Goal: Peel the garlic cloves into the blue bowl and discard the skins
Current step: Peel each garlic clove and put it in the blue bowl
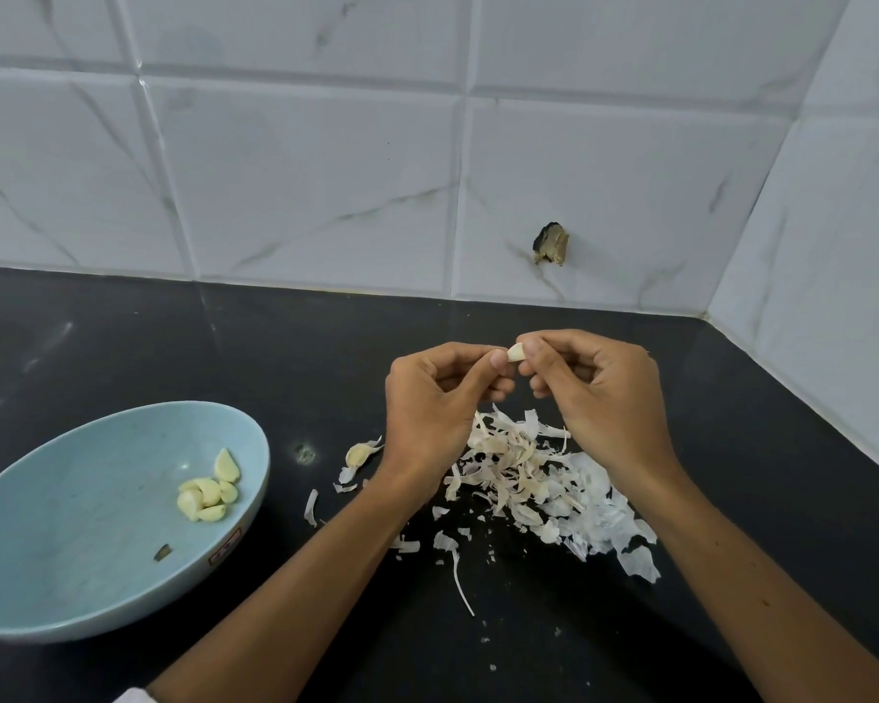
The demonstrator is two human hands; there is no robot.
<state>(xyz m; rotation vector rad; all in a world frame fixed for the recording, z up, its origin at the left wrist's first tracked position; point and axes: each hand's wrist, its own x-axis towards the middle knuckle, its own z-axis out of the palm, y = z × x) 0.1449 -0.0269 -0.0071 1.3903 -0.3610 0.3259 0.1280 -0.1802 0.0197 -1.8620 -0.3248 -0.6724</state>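
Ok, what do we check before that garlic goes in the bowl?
1. Grip on clove by left hand and right hand: ok.
2. That clove fully peeled: cannot tell, mostly hidden.
3. Upright bowl with room: ok.
4. Only peeled cloves in bowl: not ok, a dark bit lies there.
5. All skins discarded: not ok, piled on the counter.
6. No garlic left: not ok, one unpeeled clove lies beside the left wrist.
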